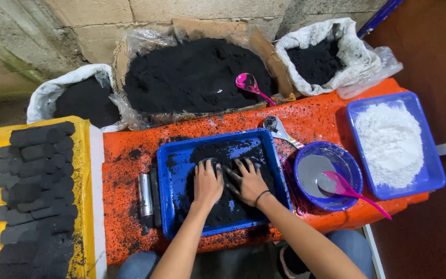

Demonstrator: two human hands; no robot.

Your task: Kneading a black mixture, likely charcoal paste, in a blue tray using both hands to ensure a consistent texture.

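Two hands (207,185) (250,182) (both flat) press black powder (218,155).

Two blue trays (171,170) (434,175); one blue bowl (354,170); three spoons (249,82) (277,129) (347,188); two white sacks (45,95) (357,57).

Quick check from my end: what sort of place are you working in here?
Likely a small, informal charcoal-briquette workshop. Both hands, left hand and right hand, press into black powder in a blue tray; sacks of black powder stand behind, and dark pressed blocks lie on a yellow surface.
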